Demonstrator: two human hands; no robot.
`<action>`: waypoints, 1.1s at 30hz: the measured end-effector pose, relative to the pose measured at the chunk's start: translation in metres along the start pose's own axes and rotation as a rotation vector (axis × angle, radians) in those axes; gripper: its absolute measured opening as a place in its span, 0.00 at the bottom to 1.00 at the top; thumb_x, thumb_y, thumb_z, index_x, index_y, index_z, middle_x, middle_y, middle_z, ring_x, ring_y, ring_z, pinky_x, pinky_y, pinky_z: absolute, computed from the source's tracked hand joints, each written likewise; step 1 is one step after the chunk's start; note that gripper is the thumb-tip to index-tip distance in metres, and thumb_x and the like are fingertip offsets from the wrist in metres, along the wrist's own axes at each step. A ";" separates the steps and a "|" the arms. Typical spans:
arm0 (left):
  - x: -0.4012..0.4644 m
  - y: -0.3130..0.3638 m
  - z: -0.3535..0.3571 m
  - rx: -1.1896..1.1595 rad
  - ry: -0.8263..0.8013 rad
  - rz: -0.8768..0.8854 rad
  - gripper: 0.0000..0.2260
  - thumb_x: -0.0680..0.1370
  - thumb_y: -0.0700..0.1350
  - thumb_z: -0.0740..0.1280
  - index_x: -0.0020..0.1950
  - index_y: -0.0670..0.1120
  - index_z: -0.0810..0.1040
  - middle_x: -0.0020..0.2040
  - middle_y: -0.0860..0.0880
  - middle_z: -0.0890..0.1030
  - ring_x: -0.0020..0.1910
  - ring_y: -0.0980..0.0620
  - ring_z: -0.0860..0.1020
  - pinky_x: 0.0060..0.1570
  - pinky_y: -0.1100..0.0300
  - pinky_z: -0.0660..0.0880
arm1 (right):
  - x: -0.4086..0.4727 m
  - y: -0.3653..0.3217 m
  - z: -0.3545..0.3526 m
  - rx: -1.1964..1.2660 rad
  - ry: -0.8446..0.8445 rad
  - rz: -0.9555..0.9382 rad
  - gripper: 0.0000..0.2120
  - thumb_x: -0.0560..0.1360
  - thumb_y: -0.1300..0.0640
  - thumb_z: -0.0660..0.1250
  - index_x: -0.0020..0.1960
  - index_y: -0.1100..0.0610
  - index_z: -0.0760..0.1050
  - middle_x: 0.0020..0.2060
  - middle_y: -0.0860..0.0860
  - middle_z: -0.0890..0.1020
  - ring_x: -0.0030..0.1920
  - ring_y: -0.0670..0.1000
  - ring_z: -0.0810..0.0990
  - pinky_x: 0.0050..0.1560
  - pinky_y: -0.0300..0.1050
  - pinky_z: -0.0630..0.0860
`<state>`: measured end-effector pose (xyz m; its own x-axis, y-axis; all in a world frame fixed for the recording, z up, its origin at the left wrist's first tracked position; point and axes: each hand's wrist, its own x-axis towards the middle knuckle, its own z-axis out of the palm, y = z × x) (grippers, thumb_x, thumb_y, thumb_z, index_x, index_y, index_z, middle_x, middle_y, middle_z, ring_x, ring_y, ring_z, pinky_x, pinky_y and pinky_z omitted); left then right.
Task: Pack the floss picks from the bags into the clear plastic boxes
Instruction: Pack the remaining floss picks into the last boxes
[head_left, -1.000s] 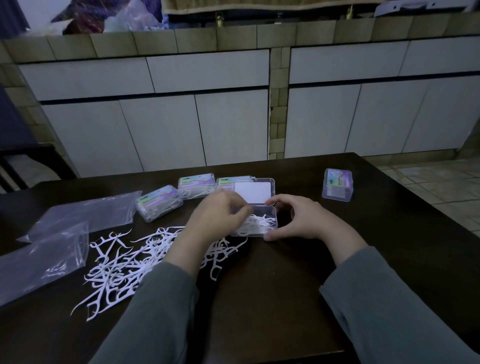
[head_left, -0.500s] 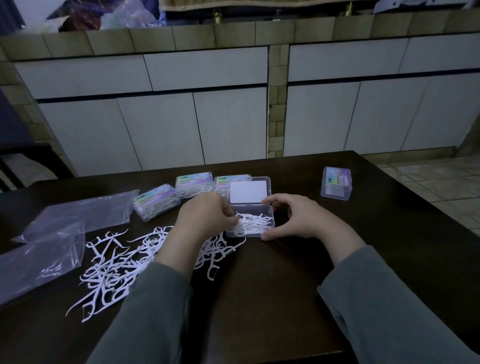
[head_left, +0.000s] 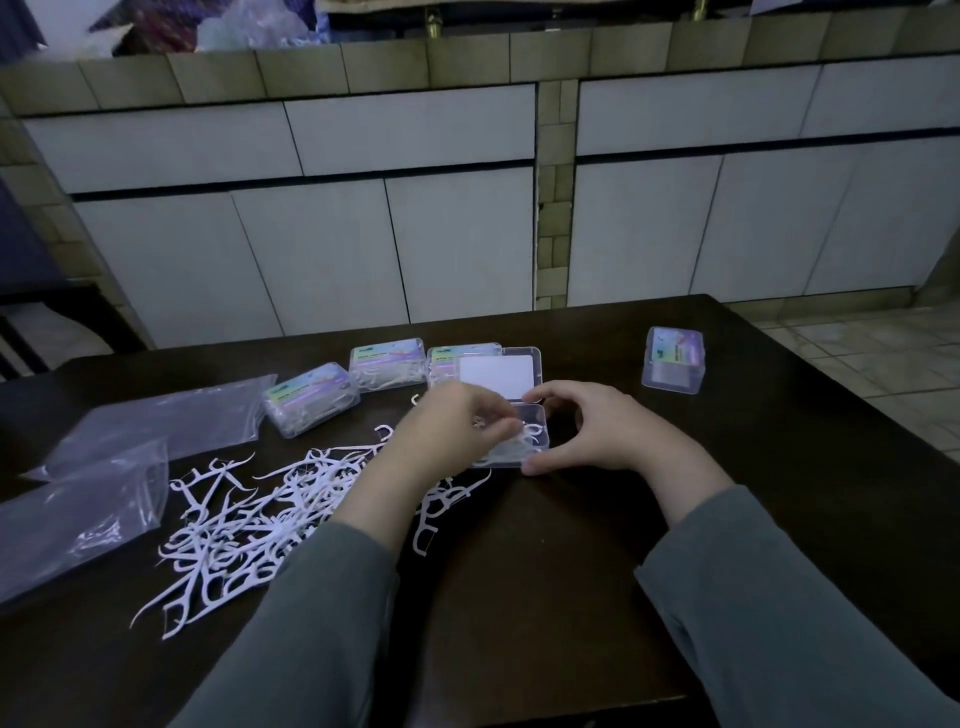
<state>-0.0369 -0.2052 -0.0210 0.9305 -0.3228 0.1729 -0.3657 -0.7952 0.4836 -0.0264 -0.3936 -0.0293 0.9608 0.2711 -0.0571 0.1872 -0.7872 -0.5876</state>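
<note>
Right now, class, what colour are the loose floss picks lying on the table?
White, against the dark brown table; the floss picks show best in the head view.

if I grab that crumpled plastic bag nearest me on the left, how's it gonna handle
The plastic bag looks thin and wrinkled, so probably floppy and very light. Its glossy film may slip in a grip. A few picks seem left inside and could spill out.

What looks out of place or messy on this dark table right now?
Nothing looks damaged. The white floss picks lie in a loose tangled heap on the dark wooden table, left of the open clear plastic box, likely just awaiting packing. One closed clear box with a colourful label sits alone to the right, apart from the others.
</note>
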 end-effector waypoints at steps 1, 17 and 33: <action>0.001 -0.002 0.002 0.033 -0.031 0.009 0.09 0.78 0.51 0.67 0.55 0.52 0.83 0.50 0.53 0.83 0.45 0.59 0.76 0.46 0.63 0.71 | 0.000 0.000 0.000 0.001 0.001 0.000 0.36 0.63 0.41 0.78 0.68 0.39 0.67 0.59 0.41 0.74 0.63 0.49 0.71 0.66 0.57 0.69; -0.004 -0.023 -0.004 -0.027 0.142 0.033 0.11 0.79 0.54 0.64 0.54 0.52 0.83 0.46 0.57 0.80 0.45 0.61 0.75 0.44 0.61 0.73 | -0.005 -0.005 0.008 -0.260 0.165 0.014 0.40 0.66 0.34 0.72 0.74 0.39 0.60 0.69 0.48 0.65 0.69 0.51 0.62 0.67 0.53 0.63; -0.061 -0.093 -0.051 -0.041 0.028 -0.232 0.25 0.69 0.62 0.71 0.63 0.54 0.77 0.63 0.55 0.72 0.60 0.57 0.73 0.61 0.56 0.72 | -0.004 -0.082 0.045 -0.582 0.191 -0.383 0.20 0.77 0.46 0.60 0.67 0.48 0.73 0.62 0.47 0.75 0.62 0.50 0.67 0.62 0.54 0.59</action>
<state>-0.0592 -0.0853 -0.0327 0.9899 -0.1195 0.0765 -0.1419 -0.8250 0.5471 -0.0548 -0.3053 -0.0177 0.8150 0.5273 0.2402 0.5452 -0.8383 -0.0096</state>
